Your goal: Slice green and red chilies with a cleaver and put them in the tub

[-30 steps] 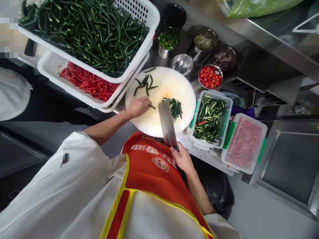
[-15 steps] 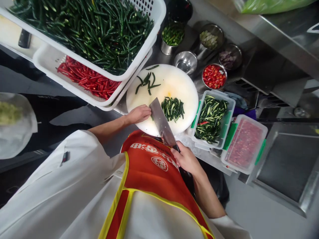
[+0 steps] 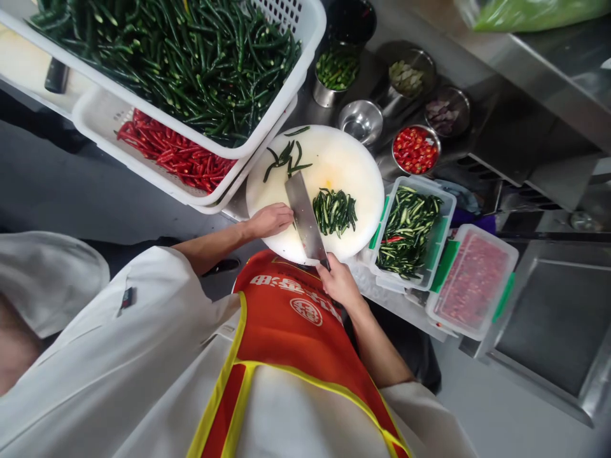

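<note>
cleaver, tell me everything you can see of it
The cleaver has a broad, grey, metal-looking blade, flecked with small bits, and a dark handle gripped by the right hand. It slants over the round white board, left of the cut chillies, tip near the loose chillies. The left hand is close beside it; whether they touch is unclear.

cleaver (image 3: pixel 305 216): smooth metal | board (image 3: pixel 365 168): matt plastic | apron (image 3: pixel 279 334): cloth

On your left, red chillies (image 3: pixel 176 154) lie in the lower white basket (image 3: pixel 101 121). Ahead of you, a steel bowl (image 3: pixel 361 121) stands near chopped red peppers (image 3: pixel 415 151). A tub (image 3: pixel 510 252) with pinkish contents (image 3: pixel 470 283) sits to your right.
</note>
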The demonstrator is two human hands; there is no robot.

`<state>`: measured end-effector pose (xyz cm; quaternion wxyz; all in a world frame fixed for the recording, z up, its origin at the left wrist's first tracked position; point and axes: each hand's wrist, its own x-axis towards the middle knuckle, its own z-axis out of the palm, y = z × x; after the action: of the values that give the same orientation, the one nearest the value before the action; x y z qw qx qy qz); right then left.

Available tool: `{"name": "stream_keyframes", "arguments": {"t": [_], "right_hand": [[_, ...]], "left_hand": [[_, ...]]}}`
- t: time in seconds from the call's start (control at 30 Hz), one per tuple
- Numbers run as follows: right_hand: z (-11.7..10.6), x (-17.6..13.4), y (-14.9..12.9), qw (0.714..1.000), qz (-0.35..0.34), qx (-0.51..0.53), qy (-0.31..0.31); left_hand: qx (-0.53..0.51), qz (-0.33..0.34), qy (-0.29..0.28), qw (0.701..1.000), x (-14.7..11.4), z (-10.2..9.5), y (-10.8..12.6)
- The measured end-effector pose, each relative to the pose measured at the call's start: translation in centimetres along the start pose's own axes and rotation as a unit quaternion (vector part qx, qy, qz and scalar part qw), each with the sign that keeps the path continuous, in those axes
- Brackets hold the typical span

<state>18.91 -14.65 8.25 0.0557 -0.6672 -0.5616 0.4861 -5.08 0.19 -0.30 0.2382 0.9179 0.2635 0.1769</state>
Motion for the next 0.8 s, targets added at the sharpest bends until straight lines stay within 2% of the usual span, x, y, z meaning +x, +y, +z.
{"name": "stream_keyframes", "arguments": {"t": [0.1, 0.2, 0.3, 0.4, 0.47, 0.53, 0.57, 0.67, 0.73, 0.8], "right_hand": [[-0.9, -1.8, 1.0, 0.999, 0.014, 0.033, 0.003], [-1.8, -4.4, 1.7, 0.998, 0.026, 0.047, -0.022], [-1.7, -5.7, 1.7, 0.997, 0.021, 0.034, -0.063], [-0.9, -5.7, 1.8, 0.996, 0.019, 0.041, -0.078], [-0.5, -5.4, 2.3, 0.996, 0.037, 0.065, -0.055], [-0.3, -5.1, 2.9, 0.993, 0.062, 0.098, -0.023], [-0.3, -5.0, 3.3, 0.991, 0.071, 0.113, -0.011], [-0.5, -4.9, 3.8, 0.988, 0.076, 0.134, 0.001], [-0.6, -5.0, 3.6, 0.99, 0.07, 0.126, -0.003], [-0.7, -5.0, 3.2, 0.993, 0.059, 0.104, -0.011]], "left_hand": [[0.011, -0.063, 0.033, 0.997, 1.9, -1.2, -0.6], [0.053, -0.184, 0.09, 0.977, 5.2, -2.4, -2.2], [0.085, -0.288, 0.07, 0.951, 8.6, -3.1, -4.2], [0.086, -0.329, 0.048, 0.939, 10.4, -3.4, -5.5], [0.068, -0.311, 0.08, 0.945, 10.3, -3.6, -5.5], [0.039, -0.259, 0.102, 0.96, 9.1, -3.7, -4.8], [0.025, -0.222, 0.096, 0.97, 8.2, -3.7, -4.2], [0.002, -0.097, 0.021, 0.995, 4.9, -2.9, -2.0], [-0.001, -0.026, -0.028, 0.999, 2.7, -1.9, -0.6], [-0.003, 0.008, -0.036, 0.999, 1.2, -0.8, 0.2]]}}
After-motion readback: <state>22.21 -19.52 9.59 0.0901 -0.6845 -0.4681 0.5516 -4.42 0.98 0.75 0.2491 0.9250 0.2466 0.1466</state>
